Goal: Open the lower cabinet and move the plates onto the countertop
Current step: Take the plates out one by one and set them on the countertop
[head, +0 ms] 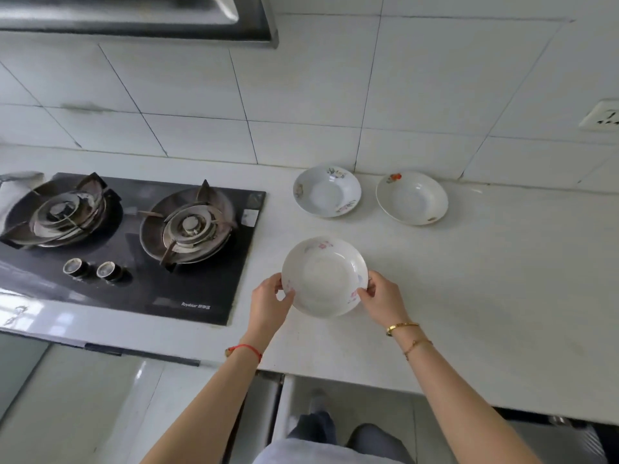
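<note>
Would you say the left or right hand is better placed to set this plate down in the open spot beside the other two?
Probably the right hand: it grips the plate on the side toward bare countertop.

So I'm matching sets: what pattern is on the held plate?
White plate with small pink flower prints on its rim; head view.
</note>
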Action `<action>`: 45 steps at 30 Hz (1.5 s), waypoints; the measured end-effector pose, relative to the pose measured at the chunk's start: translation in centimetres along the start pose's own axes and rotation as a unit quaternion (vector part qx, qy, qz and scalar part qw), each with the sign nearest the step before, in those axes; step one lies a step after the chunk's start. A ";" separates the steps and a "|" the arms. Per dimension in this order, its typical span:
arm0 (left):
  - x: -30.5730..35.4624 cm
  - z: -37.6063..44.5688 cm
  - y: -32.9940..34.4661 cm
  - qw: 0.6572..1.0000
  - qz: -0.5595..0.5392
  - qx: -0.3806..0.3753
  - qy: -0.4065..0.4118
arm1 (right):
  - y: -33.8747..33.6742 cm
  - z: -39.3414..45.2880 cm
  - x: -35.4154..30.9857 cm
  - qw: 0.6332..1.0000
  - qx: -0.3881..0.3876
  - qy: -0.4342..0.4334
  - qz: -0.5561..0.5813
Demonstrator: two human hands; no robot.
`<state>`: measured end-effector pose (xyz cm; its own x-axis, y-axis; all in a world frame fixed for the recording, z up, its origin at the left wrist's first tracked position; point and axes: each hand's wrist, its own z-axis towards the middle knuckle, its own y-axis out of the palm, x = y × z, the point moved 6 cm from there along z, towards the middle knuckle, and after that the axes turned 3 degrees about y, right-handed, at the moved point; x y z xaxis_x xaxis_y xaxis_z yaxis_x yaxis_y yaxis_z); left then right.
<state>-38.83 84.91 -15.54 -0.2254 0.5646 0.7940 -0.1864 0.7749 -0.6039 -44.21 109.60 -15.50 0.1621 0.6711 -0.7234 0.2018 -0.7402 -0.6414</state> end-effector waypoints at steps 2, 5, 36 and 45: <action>-0.7 1.9 0.4 1.000 0.003 -0.008 -0.011 | 0.8 1.8 -0.2 1.000 -0.009 0.015 -0.002; -1.7 4.2 1.0 0.999 0.003 -0.016 -0.028 | 1.7 4.2 -0.3 1.000 -0.017 0.025 -0.005; 1.6 4.0 -2.4 0.981 0.188 -0.010 0.039 | -3.7 5.3 -1.4 0.989 0.029 -0.091 -0.114; 6.6 -2.7 -5.0 0.964 0.229 0.047 0.127 | -9.8 -1.8 -0.9 0.965 0.094 -0.189 -0.156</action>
<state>-36.80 85.55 -7.09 -0.0661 0.9016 0.4275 -0.2111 0.4061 -0.8891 -44.56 116.34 -8.09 -0.2496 0.8253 -0.5065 -0.0014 -0.5233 -0.8521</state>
